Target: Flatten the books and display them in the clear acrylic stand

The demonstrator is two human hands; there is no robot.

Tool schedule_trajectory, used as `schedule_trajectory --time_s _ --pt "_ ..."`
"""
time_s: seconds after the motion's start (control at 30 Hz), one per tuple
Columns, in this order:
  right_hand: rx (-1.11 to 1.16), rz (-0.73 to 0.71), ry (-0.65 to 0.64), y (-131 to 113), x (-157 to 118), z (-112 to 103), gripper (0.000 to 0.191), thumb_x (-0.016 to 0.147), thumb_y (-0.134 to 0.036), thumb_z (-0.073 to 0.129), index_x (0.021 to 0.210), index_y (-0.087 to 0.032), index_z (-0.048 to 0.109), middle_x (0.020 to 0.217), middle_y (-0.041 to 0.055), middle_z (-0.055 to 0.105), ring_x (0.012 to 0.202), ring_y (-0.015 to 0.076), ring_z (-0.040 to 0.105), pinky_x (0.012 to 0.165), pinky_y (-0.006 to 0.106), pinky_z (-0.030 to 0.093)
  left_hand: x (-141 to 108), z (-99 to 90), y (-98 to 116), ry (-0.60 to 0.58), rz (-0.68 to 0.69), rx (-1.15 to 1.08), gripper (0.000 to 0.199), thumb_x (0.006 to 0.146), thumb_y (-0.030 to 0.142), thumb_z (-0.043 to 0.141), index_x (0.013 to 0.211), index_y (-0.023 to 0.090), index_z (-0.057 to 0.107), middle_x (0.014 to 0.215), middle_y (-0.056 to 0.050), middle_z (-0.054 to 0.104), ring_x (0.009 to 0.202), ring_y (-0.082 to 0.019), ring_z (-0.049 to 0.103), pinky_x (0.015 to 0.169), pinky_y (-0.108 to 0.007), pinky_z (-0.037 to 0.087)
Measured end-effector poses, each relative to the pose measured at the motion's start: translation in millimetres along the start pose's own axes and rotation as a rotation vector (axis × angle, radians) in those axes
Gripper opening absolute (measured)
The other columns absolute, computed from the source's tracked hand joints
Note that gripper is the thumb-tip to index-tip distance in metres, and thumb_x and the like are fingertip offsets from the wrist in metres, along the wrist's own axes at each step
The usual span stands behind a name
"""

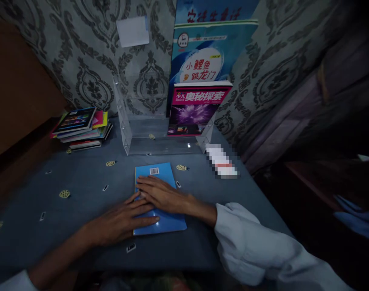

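Observation:
A blue book (169,224) lies on the table, a barcode showing near its far edge. My left hand (120,220) rests on the book's near left part, fingers stretched out flat. Across the book's left side lies my right hand (161,194), its fingers extended and partly overlapping the left fingertips. Neither hand is wrapped round anything. Beyond the book stands a clear acrylic book rack (144,144). On its right side a magenta-covered book (196,111) leans upright, with a teal book (229,48) and a taller blue book (214,10) behind it.
A stack of books (81,125) sits at the table's back left. A pixelated white item (222,161) lies right of the rack. The patterned wall (96,81) bounds the back, a curtain (281,117) hangs at right, and the dark tablecloth (87,210) covers the table.

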State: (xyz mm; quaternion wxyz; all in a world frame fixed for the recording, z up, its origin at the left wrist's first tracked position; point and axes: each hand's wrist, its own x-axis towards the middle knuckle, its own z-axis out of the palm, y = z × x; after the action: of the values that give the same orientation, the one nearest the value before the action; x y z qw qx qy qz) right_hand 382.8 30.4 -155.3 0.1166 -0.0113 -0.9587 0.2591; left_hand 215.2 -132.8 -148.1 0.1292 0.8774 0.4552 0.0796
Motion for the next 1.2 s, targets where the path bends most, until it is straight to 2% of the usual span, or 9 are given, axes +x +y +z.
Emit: schedule_trajectory --time_s 0.13,0.3,0.47,0.6,0.7,0.8,0.87,1.0,1.2 --pt "0.001 0.053 -0.003 19.1 6.6 -3.2 0.045 0.108 -0.034 0.035 0.146 -0.013 0.050 0.156 0.0149 0.047 0.150 0.0208 0.036 0.125 0.044 0.031 23.6 -13.2 -15.0 -0.053 0.058 -0.018 0.077 0.090 0.008 0.056 0.156 0.038 0.032 0.160 -0.003 0.041 0.150 -0.024 0.034 0.125 -0.052 0.025" --pt "-0.077 0.175 0.060 47.5 5.4 -8.4 0.049 0.106 -0.038 0.042 0.148 -0.015 0.047 0.158 0.0157 0.044 0.151 0.0248 0.034 0.124 0.050 0.030 37.9 -12.0 -22.0 -0.070 0.065 -0.020 0.068 0.096 0.018 0.058 0.156 0.038 0.032 0.163 -0.003 0.035 0.152 -0.024 0.029 0.126 -0.054 0.019" --pt "-0.135 0.336 0.144 73.6 -21.5 -16.8 0.051 0.105 -0.037 0.042 0.148 -0.011 0.047 0.157 0.0195 0.043 0.151 0.0285 0.034 0.124 0.053 0.030 37.9 -4.7 -25.0 -0.073 0.089 0.000 0.067 0.098 0.019 0.055 0.158 0.035 0.029 0.165 -0.004 0.032 0.153 -0.024 0.028 0.127 -0.054 0.015" --pt "-0.097 0.339 0.201 86.4 -44.1 -16.6 0.052 0.105 -0.038 0.040 0.150 -0.013 0.046 0.159 0.0171 0.041 0.152 0.0278 0.032 0.124 0.054 0.030 37.4 -5.7 -23.6 -0.067 0.092 0.031 0.069 0.098 0.020 0.053 0.160 0.033 0.024 0.165 -0.005 0.030 0.153 -0.025 0.027 0.128 -0.053 0.013" --pt "-0.041 0.324 0.246 91.0 -51.0 -12.4 0.052 0.105 -0.041 0.038 0.150 -0.017 0.046 0.160 0.0146 0.040 0.152 0.0271 0.031 0.124 0.055 0.030 37.0 -9.9 -20.5 -0.081 0.091 0.029 0.072 0.100 0.034 0.055 0.161 0.032 0.018 0.166 -0.006 0.028 0.154 -0.027 0.024 0.128 -0.053 0.013" --pt "0.006 0.309 0.254 93.4 -52.4 -9.9 0.052 0.105 -0.041 0.037 0.151 -0.018 0.045 0.161 0.0138 0.039 0.153 0.0269 0.030 0.124 0.056 0.028 35.5 -12.0 -19.9 -0.107 0.101 -0.011 0.091 0.093 0.060 0.060 0.163 0.030 0.011 0.167 -0.008 0.023 0.155 -0.031 0.019 0.127 -0.053 0.012" --pt "0.029 0.296 0.254 94.7 -52.9 -9.8 0.052 0.105 -0.042 0.037 0.151 -0.019 0.044 0.162 0.0136 0.038 0.153 0.0265 0.029 0.124 0.057 0.027 34.9 -11.4 -22.9 -0.112 0.089 -0.039 0.101 0.089 0.068 0.060 0.163 0.029 0.003 0.167 -0.010 0.022 0.155 -0.031 0.019 0.128 -0.051 0.012" --pt "0.076 0.266 0.277 96.6 -54.9 -10.8 0.052 0.106 -0.044 0.036 0.151 -0.020 0.044 0.161 0.0130 0.040 0.153 0.0247 0.030 0.124 0.055 0.028 38.9 -9.7 -41.0 -0.103 -0.009 -0.047 0.095 0.096 0.062 0.052 0.161 0.029 -0.008 0.169 -0.011 0.015 0.156 -0.027 0.015 0.127 -0.048 0.016" --pt "0.263 0.316 0.338 97.8 -56.7 -17.0 0.054 0.104 -0.051 0.037 0.150 -0.025 0.046 0.157 0.0095 0.047 0.149 0.0249 0.038 0.124 0.054 0.029 61.9 -13.7 -83.6 -0.067 -0.137 -0.029 0.079 0.103 0.058 0.038 0.162 0.029 -0.008 0.170 -0.008 0.004 0.157 -0.027 0.006 0.128 -0.049 0.014"
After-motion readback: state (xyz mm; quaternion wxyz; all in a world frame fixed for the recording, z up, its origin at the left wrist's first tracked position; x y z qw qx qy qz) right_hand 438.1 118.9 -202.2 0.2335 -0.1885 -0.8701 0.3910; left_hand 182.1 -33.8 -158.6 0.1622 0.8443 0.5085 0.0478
